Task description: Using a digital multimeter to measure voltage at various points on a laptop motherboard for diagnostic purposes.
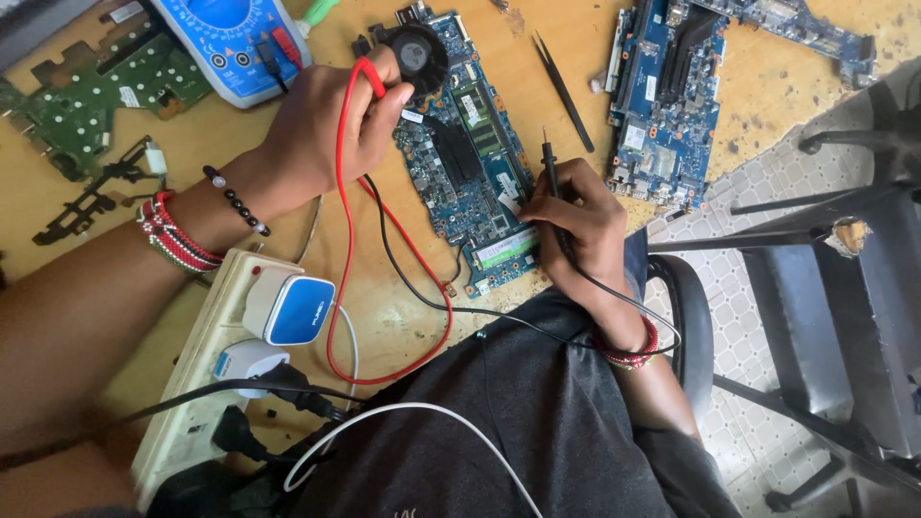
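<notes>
My left hand [326,129] grips a red test probe [372,79], its tip near the black fan [419,53] at the top of a blue laptop circuit board [465,163]. A red lead [338,240] loops down from it across the wooden bench. My right hand [576,216] grips a black test probe [550,168] like a pen and rests on the board's lower right edge, beside a green memory module [506,249]. The black lead [413,288] trails away beneath the board. Beaded bracelets sit on both wrists.
A blue multimeter [225,38] lies at the top left, next to a green circuit board [91,96]. Black tweezers [564,91] and a second blue board [662,96] lie to the right. A white power strip [197,384] with plugs sits near me. A black chair [825,288] stands right.
</notes>
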